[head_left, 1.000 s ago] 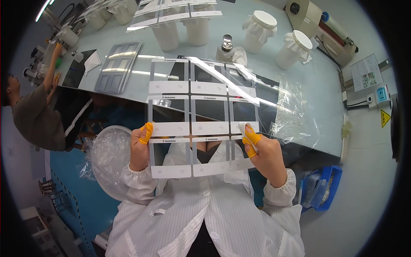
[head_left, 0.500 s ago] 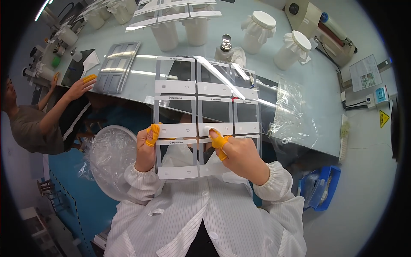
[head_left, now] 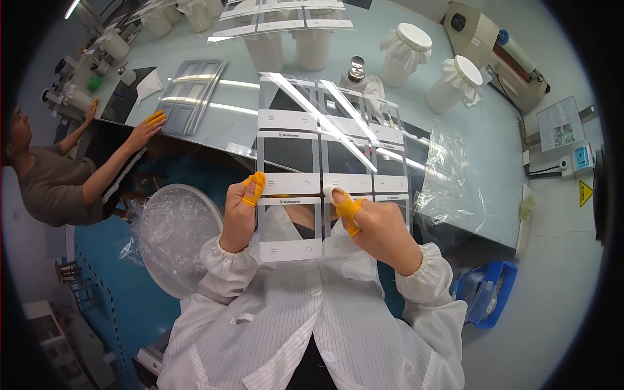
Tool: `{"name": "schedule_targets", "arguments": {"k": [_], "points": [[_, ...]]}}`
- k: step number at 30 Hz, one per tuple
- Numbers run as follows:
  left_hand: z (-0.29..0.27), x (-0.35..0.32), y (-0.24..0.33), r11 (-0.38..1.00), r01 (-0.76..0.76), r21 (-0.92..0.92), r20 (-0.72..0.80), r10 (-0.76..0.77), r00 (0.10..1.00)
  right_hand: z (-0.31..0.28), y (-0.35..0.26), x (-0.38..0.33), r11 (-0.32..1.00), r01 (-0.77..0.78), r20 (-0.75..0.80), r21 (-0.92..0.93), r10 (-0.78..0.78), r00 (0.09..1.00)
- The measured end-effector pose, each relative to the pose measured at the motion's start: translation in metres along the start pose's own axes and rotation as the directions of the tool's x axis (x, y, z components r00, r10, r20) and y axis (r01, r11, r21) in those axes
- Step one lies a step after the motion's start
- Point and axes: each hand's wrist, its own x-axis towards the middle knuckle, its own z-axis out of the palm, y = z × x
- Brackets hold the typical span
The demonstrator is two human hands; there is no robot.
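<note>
A clear sheet (head_left: 289, 184) printed with a grid of white-banded, black-lined panels is held up in front of me, with strips of light reflected across its upper part. My left hand (head_left: 240, 211), in yellow finger cots, is closed on its left edge. My right hand (head_left: 383, 227), also in yellow finger cots, is closed near the middle of the sheet. At its fingertips a small white wad (head_left: 329, 192), perhaps a wipe, is against the sheet's surface. The fingers of both hands are partly hidden.
A worktable (head_left: 240, 68) carries white cloth-topped jars (head_left: 409, 49), a metal-topped dispenser bottle (head_left: 356, 69), stacked sheets (head_left: 192, 97) and clear film (head_left: 452, 175). A bin of crumpled film (head_left: 172, 240) stands left, a blue crate (head_left: 497, 292) right. A co-worker (head_left: 55, 179) touches the table.
My view has shifted, and the sheet with both hands now appears farther right. The sheet's top tilts away more, and its reflections have moved. The right hand's wad is near the same panel row.
</note>
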Motion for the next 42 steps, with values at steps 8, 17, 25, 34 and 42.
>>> {"name": "schedule_targets", "arguments": {"k": [8, 17, 25, 34, 42], "points": [[0.01, 0.014, 0.005, 0.998, -0.018, 0.067, -0.15, 0.028, 0.988, 0.008, -0.033, -0.043, 0.894, 0.429, 0.407, 0.13, -0.443, 0.799], [0.004, 0.017, 0.016, 0.991, -0.084, -0.107, -0.083, 0.075, 0.994, 0.016, -0.034, -0.057, 0.948, 0.131, 0.382, 0.291, -0.241, 0.892], [0.027, 0.076, 0.102, 0.713, -0.467, -0.523, 0.02, 0.558, 0.829, 0.017, -0.017, -0.065, 0.916, 0.013, 0.092, 0.401, -0.055, 0.994], [0.042, 0.113, 0.196, 0.369, -0.706, -0.604, -0.211, 0.78, 0.589, 0.033, 0.014, -0.079, 0.885, -0.081, 0.138, 0.459, 0.019, 0.99], [0.05, 0.106, 0.216, 0.328, -0.789, -0.52, -0.182, 0.859, 0.478, 0.027, 0.02, -0.087, 0.901, -0.068, 0.195, 0.428, -0.019, 0.981]]}}
